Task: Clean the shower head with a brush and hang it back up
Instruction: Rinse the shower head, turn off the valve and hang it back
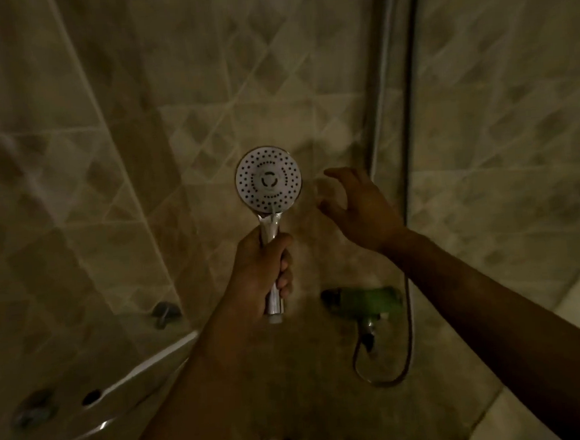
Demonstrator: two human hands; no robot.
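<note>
The light in the shower stall is dim, and the person stands facing the tiled wall with both arms raised. The left hand grips the chrome handle of the shower head, fingers curled tight round it and the thumb lying up along the handle's left side. The shower head stands upright, handle down, its round white spray face turned toward the person, dark nozzle holes ringed around a centre dial. The bottom end of the handle pokes out below the fist; no hose can be seen joined to it from here.

The right hand hangs in the air just to the right of the spray face, apart from it. Its fingers are loosely spread and bent, thumb low, palm turned toward the wall. It holds nothing and touches nothing.

Lower on the wall, below the right hand, sits a green fitting, too blurred to make out, with a hose looping down under it and rising again along a metal frame that runs up the right side. At lower left is the pale rim of a tub with round fittings set in it.
</note>
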